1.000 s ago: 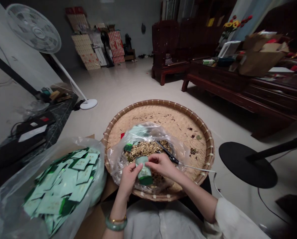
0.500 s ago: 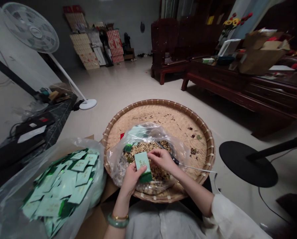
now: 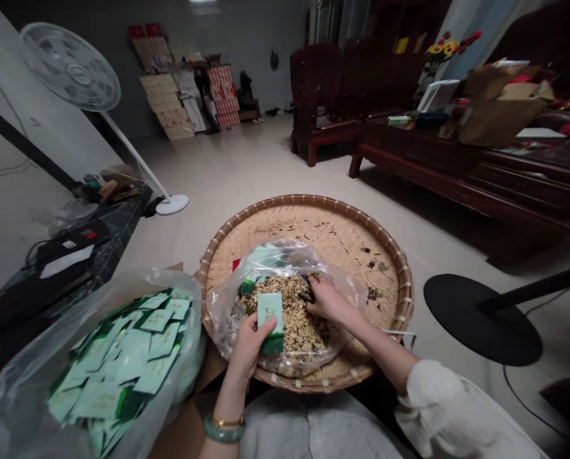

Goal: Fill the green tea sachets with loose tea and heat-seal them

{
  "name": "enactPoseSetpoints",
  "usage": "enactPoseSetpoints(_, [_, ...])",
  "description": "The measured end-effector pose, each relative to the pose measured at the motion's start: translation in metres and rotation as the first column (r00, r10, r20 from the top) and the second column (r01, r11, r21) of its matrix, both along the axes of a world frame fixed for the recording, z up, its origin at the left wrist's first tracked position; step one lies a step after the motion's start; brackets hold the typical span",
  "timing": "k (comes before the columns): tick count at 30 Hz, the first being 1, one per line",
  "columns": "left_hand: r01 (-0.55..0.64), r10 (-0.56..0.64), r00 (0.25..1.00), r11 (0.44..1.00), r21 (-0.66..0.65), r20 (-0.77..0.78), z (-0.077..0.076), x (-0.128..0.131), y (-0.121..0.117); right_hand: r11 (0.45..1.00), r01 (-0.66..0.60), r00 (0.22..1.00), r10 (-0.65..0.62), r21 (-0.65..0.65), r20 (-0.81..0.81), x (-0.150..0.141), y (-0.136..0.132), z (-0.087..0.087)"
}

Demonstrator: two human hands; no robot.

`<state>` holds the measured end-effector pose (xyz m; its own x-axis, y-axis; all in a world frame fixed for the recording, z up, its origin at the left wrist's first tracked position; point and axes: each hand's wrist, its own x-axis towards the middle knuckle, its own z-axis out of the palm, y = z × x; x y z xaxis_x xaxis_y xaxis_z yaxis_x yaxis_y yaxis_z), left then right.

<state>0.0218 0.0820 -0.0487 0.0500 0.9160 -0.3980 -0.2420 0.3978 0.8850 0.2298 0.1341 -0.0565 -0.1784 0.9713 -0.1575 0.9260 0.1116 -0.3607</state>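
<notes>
My left hand [image 3: 250, 341] pinches a pale-green packet [image 3: 270, 310] with a darker green lower end, held upright over an open clear plastic bag [image 3: 222, 325]. My right hand [image 3: 330, 298] is at the bag's right side, its fingers closed round a slim black tool [image 3: 306, 297] with a white cord [image 3: 397, 333]. The hand partly hides the tool, and I cannot tell its exact kind. Loose dried mix [image 3: 297, 319], beige and dark bits, fills the bag. A small green packet [image 3: 247, 287] lies at its left edge.
The bag rests in a round woven bamboo tray [image 3: 285, 213] with scattered dark bits. To the left, a large plastic bag [image 3: 12, 389] holds many green packets [image 3: 127, 357]. A white standing fan [image 3: 173, 204], a black round stand base [image 3: 483, 319] and a dark wooden table [image 3: 457, 166] stand around.
My right hand has left the packet's top edge, moved right and up, and closed on the black tool lying in the bag. My left hand still holds the packet.
</notes>
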Motion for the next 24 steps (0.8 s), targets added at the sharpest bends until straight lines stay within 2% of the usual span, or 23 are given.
enactPoseSetpoints(3, [-0.006,0.006,1.000,1.000,-0.004,-0.012,0.002,-0.002,-0.001,0.999,0.021,0.998,-0.023,-0.025,-0.062,0.008,-0.002,0.003])
enactPoseSetpoints(6, [-0.011,0.011,1.000,1.000,-0.002,-0.016,0.001,-0.003,0.000,0.997,0.047,0.998,-0.043,0.069,-0.055,0.017,-0.007,0.010])
enactPoseSetpoints(8, [-0.012,0.012,1.000,1.000,-0.002,-0.026,0.000,-0.002,0.001,0.996,0.018,0.999,-0.014,0.087,-0.052,0.022,-0.011,0.020])
enactPoseSetpoints(10, [-0.014,0.014,0.999,1.000,-0.004,-0.032,0.000,-0.001,0.002,0.999,-0.037,0.993,0.041,0.032,-0.112,0.025,-0.014,0.031])
enactPoseSetpoints(13, [-0.009,0.009,1.000,1.000,-0.016,-0.011,0.001,0.001,0.002,0.984,-0.136,0.931,0.087,-0.115,-0.356,0.027,-0.017,0.046])
enactPoseSetpoints(15, [-0.007,0.007,1.000,1.000,-0.020,-0.003,0.002,0.000,0.002,0.952,-0.189,0.848,0.035,-0.241,-0.528,0.026,-0.019,0.051])
enactPoseSetpoints(17, [-0.011,0.011,1.000,1.000,-0.017,-0.007,0.003,-0.001,0.001,0.922,-0.189,0.781,-0.066,-0.337,-0.621,0.025,-0.019,0.053])
enactPoseSetpoints(19, [-0.006,0.006,1.000,1.000,-0.013,-0.014,0.003,-0.004,0.000,0.914,-0.146,0.741,-0.153,-0.379,-0.654,0.024,-0.019,0.055])
enactPoseSetpoints(21, [0.014,-0.014,1.000,1.000,-0.009,-0.025,0.002,-0.006,-0.001,0.912,-0.129,0.714,-0.188,-0.391,-0.674,0.022,-0.020,0.057])
enactPoseSetpoints(24, [0.065,-0.064,0.996,0.998,0.008,-0.056,0.000,-0.007,-0.002,0.920,-0.162,0.713,-0.140,-0.357,-0.687,0.017,-0.021,0.060])
